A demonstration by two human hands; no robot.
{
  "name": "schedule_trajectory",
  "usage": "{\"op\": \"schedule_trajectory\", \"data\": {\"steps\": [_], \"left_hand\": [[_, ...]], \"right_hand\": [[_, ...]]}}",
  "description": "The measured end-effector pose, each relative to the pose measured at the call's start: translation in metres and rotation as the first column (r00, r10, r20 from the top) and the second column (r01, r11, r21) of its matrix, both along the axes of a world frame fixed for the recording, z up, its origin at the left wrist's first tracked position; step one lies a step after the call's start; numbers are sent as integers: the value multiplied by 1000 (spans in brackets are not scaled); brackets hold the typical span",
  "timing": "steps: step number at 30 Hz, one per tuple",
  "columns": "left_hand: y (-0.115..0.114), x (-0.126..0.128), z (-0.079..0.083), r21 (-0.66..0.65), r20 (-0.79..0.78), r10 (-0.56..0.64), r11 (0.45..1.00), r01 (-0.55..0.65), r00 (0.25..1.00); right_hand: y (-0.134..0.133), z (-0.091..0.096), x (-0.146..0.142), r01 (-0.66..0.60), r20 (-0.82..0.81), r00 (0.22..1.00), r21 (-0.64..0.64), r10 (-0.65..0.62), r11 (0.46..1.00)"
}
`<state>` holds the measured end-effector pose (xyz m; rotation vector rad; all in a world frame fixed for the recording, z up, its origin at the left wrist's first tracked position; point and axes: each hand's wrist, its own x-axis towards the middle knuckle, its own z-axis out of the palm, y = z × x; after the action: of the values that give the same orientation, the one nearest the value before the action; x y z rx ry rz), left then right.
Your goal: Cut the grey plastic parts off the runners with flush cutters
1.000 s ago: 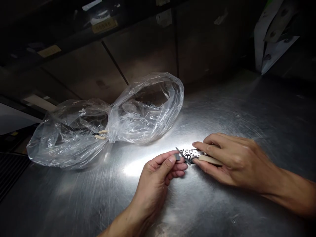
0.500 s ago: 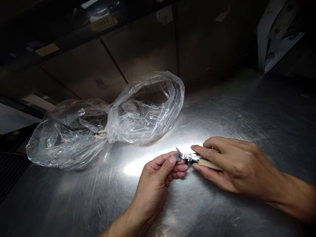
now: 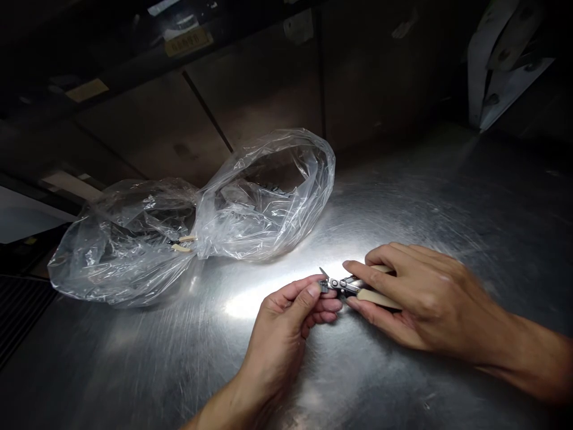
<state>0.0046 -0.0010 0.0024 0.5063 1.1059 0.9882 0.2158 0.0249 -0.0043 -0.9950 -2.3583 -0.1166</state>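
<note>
Fingers of the right hand wrap a tan-handled multi-tool whose steel head the left hand pinches.

Tan and silver against scratched grey

Tan handles on a folding multi-tool, bright silver steel at its head; colourless film of a plastic bag, cream slivers inside; grey stainless table patterned with swirling scratches; dull yellow label on dark brown panelling.
</note>
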Motion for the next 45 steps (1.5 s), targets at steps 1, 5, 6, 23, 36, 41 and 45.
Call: {"op": "schedule_trajectory", "data": {"steps": [1,5,6,23,36,41,45], "left_hand": [[0,0,0,3,0,0,1000,0,1000],[-1,0,0,11,-8,-2,1000,2,1000],[-1,-1,-1,12,-10,-2,1000,2,1000],[-1,-1,-3,32,-7,2,999,-2,1000],[0,2,3,28,-27,-12,1000,13,1000],[2,-1,6,-2,-12,45,999,-45,999],[6,-6,9,2,37,70,998,-70,997]], "right_hand": [[0,0,0,-2,1,1000,1,2,1000],[-1,1,1,-3,8,1000,2,3,1000],[-1,1,0,-3,10,1000,3,3,1000],[-3,4,1,-28,69,997,109,20,994],[4,-3,4,75,-50,996,-28,-76,997],[14,-3,8,55,-201,972,-309,-121,949],[11,2,2,-118,-310,948,-543,-68,831]]}}
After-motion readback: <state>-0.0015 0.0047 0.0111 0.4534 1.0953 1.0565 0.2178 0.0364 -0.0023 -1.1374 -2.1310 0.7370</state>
